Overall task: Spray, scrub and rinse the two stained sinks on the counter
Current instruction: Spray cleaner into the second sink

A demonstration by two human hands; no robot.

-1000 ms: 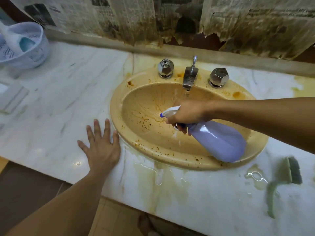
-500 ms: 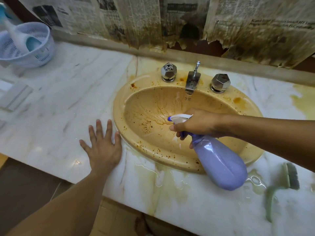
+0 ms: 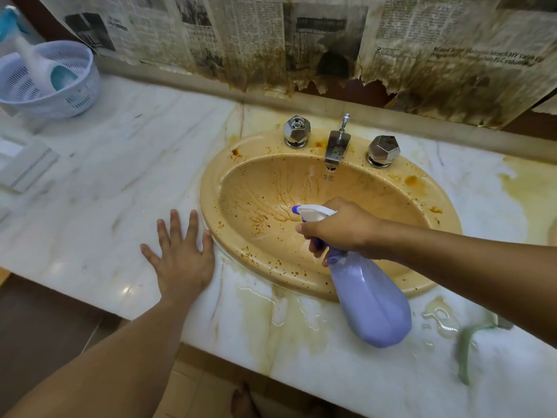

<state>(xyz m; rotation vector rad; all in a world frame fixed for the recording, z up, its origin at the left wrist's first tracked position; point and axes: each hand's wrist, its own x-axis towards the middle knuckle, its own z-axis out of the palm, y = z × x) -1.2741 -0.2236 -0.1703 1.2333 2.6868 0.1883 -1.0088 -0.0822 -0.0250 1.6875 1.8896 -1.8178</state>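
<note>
Spray bottle (image 3: 370,303) swung lower; right fingers (image 3: 304,228) curl round neck, over sink (image 3: 271,188).

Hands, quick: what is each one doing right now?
Left hand: open, fingers spread flat on the white marble counter, holding nothing.
Right hand: gripping the lilac plastic spray bottle by its neck over the stained yellow sink.

Mustard-yellow oval ceramic sink (image 3: 391,194) speckled with brown stains, lilac plastic spray bottle (image 3: 372,303) with a white-and-blue head, grey-veined white marble worktop (image 3: 99,188).
</note>
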